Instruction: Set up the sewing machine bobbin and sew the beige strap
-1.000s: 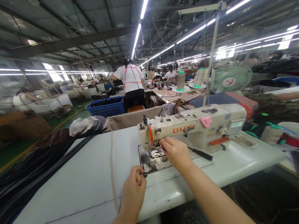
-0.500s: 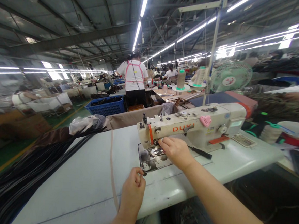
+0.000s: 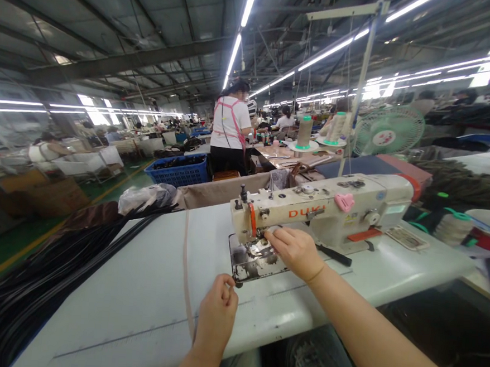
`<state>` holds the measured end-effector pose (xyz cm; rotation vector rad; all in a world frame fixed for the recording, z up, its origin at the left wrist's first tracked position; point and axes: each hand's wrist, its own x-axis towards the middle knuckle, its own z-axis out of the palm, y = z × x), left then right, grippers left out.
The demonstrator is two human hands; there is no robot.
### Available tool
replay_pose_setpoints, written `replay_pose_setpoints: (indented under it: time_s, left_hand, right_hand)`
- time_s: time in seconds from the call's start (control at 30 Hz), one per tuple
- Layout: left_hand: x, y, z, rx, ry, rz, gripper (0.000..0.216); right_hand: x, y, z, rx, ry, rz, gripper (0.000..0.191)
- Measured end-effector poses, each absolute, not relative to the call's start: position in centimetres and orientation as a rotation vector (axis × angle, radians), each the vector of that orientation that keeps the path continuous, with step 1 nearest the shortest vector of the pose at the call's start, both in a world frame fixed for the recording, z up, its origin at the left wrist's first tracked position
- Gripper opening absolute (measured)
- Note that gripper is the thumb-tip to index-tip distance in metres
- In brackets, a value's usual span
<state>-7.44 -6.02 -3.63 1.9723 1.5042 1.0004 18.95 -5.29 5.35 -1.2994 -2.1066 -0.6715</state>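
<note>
A white industrial sewing machine (image 3: 332, 198) stands on the pale table. My right hand (image 3: 294, 251) reaches under its head, fingers bent together by the needle area; what the fingertips pinch, if anything, is hidden. Below them lies the worn metal bed plate (image 3: 258, 267). At that plate's near left corner my left hand (image 3: 219, 307) is closed, thumb and forefinger together beside a small dark knob (image 3: 238, 285). Anything between those fingers is too small to make out. A beige strip (image 3: 186, 274) runs along the table to the left and passes behind my left wrist.
Long black strips (image 3: 66, 274) hang over the table's left edge. Behind the table are a blue basket (image 3: 178, 169) and a person in a white shirt (image 3: 228, 123). Thread cones (image 3: 304, 133) and a green fan (image 3: 389, 132) stand behind the machine.
The view has shifted slightly, so the machine appears further right and lower. Both hands keep their places at the machine. The person in the white shirt has turned to the right.
</note>
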Motion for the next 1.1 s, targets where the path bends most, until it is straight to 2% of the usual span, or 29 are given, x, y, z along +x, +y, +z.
replay_pose_setpoints:
  time_s: [0.13,0.27,0.53,0.8,1.1]
  left_hand:
    - [-7.2,-6.3,-3.3,1.961,1.511,1.013,0.017]
    - [-7.0,-6.7,-3.1,1.963,1.498,1.033,0.018]
    - [-7.1,-6.7,-3.1,1.966,1.499,0.985,0.02]
    - [-7.1,-6.8,-3.4,1.975,1.509,0.957,0.02]
    - [-7.1,-7.1,-3.7,1.997,1.471,0.963,0.019]
  right_hand:
    - [19.0,-5.0,5.5,-1.322,-2.089,-0.659,0.022]
    - [19.1,-4.7,5.4,-1.388,-2.029,-0.482,0.019]
    - [18.2,-4.8,5.9,-1.488,-1.943,-0.222,0.028]
    - [17.9,-5.1,6.1,-1.545,-1.969,-0.442,0.021]
    - [18.2,-5.1,6.0,-1.387,-1.989,-0.73,0.017]
